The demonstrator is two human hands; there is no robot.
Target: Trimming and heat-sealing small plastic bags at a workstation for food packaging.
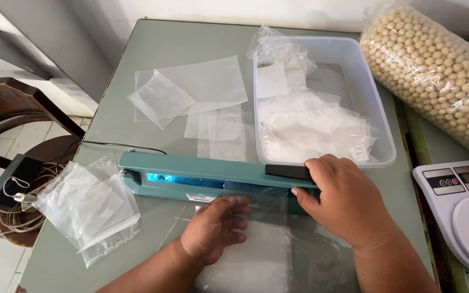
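the right hand (348, 203) sits right of centre in the lower frame, its grip wrapped around the black handle (287, 172) of a teal heat sealer (191, 176) that lies across the middle of the bench (180, 43). the sealer's arm is pressed down flat. the left hand (213, 228), lower centre, lies palm down with fingers spread and flat, its grip wide and holding nothing, pressing a clear plastic bag (256, 249) onto the bench. the bag stretches from the bottom edge of the frame up to the sealer, and its top edge is under the sealer's arm between the two hands.

at lower left, a loose pile of small clear bags (88, 209) rests near the bench edge. more flat clear bags (191, 89) lie in the upper centre, beyond the sealer. a clear plastic tub (378, 114) at upper right holds a heap of further bags. right of it, in the top right corner, lies a big clear sack of pale soybeans (435, 70). a white kitchen scale (465, 211) stands at the right edge. a dark wooden chair (12, 116) shows at the left, off the bench.
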